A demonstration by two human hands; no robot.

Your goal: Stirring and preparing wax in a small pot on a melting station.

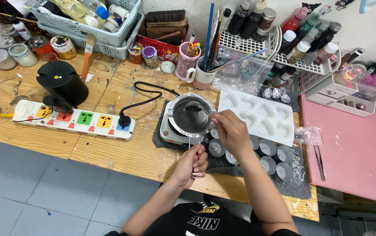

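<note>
A small metal pot [191, 116] with dark liquid in it sits on a small electric hotplate [168, 131] at the middle of the wooden bench. My left hand [193, 161] is closed around the pot's thin wire handle, just in front of the hotplate. My right hand [230, 130] is at the pot's right rim, fingers pinched on something small and thin that I cannot make out. Several small round metal cups [268, 165] filled with grey material stand on a dark mat [299, 185] under my right forearm.
A white heart-shaped mould tray [258, 114] lies right of the pot. A power strip [72, 119] and a black cylinder [62, 81] sit at left. Jars, baskets, brush cups and a bottle rack line the back. A pink tabletop [354, 153] adjoins at right.
</note>
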